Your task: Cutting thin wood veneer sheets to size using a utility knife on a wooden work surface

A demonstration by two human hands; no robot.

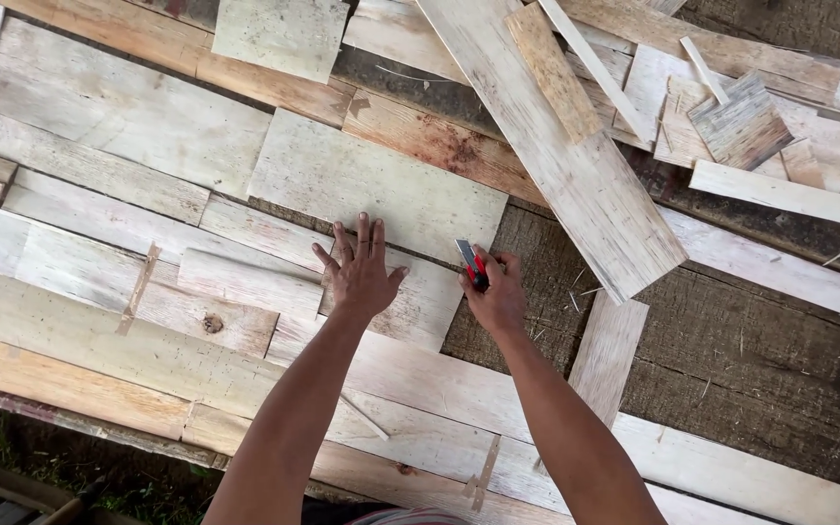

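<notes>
Your left hand [362, 274] lies flat, fingers spread, palm down on a pale sheet [410, 292] of thin wood. It presses the sheet; it grips nothing.

Your right hand [494, 292] is closed around a cutter [472, 262] with a red and black body. The tip points up and away from you and sits at the right edge of the same sheet, close to where a second, greyish sheet [376, 185] overlaps it from above. Whether the blade is out, or touching wood, I cannot tell: too small.

Hands are near each other, not touching, with the sheet edge between them.

Surroundings: overlapping veneer strips [99, 107] cover the left and top of the view. A long plank [576, 165] runs diagonally down from the top, ending just right of the cutter. A short strip [610, 345] lies by your right forearm on the dark bench [751, 360]. Offcuts [741, 122] are piled at upper right.

Step, as judged: a trim is being set up or just begun at the sheet's right edge, one hand pinning, the other cutting.

Next move calls for firm downward pressure from the left palm so the sheet cannot slide, a straight pull of the cutter along the edge, and left fingers kept clear of the blade's line.
</notes>
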